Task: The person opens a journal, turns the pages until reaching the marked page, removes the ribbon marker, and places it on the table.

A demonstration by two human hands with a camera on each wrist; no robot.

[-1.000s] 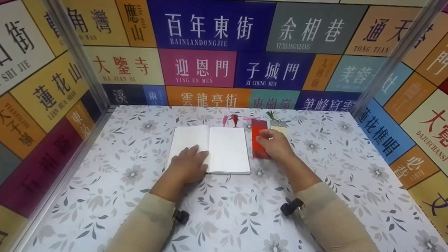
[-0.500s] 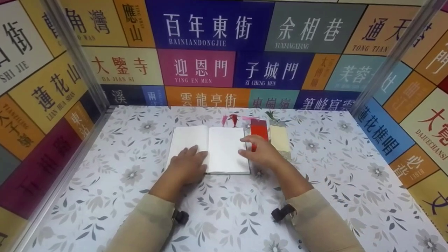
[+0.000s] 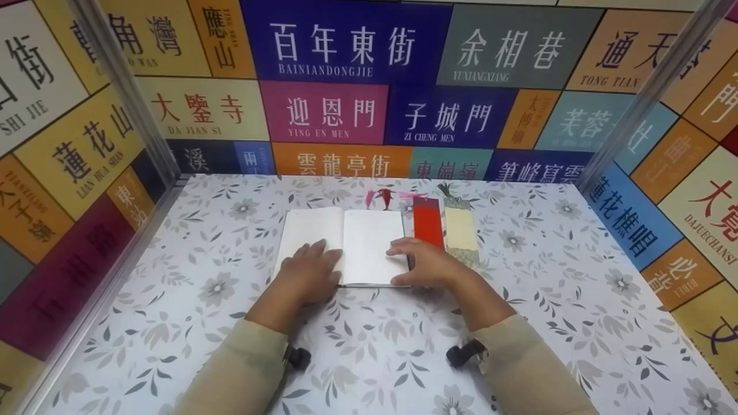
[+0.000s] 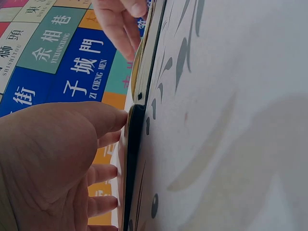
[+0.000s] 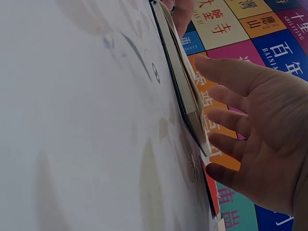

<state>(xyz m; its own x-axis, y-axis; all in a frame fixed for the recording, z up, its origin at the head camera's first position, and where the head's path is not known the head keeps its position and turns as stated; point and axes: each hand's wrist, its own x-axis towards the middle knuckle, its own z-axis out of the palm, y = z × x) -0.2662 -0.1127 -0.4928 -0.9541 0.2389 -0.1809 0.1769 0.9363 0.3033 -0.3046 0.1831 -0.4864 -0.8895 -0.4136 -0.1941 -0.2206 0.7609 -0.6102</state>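
An open notebook [image 3: 369,245] with blank white pages lies on the table. My left hand [image 3: 308,271] rests on its left page, fingers spread; the left wrist view shows the thumb and fingertips at the dark cover's edge [image 4: 134,144]. Over the right page's outer edge is my right hand [image 3: 429,262], its fingers loosely bent and apart. In the right wrist view, that hand [image 5: 269,125] holds nothing and its fingertips are close above the page edges [image 5: 185,77]. Just beyond it lies a red bookmark [image 3: 428,222], its lower end hidden by the hand.
A cream bookmark [image 3: 459,227] with a green tassel [image 3: 445,190] lies right of the red one. Red [image 3: 384,199] and pink tassels [image 3: 369,199] stick out behind the notebook. The floral tabletop [image 3: 369,357] is bounded by panels with printed place names [image 3: 323,112].
My right hand has let go of the red bookmark, moved left and toward me to the right page's lower outer edge. The bookmark stays by the notebook. My left hand has not moved.
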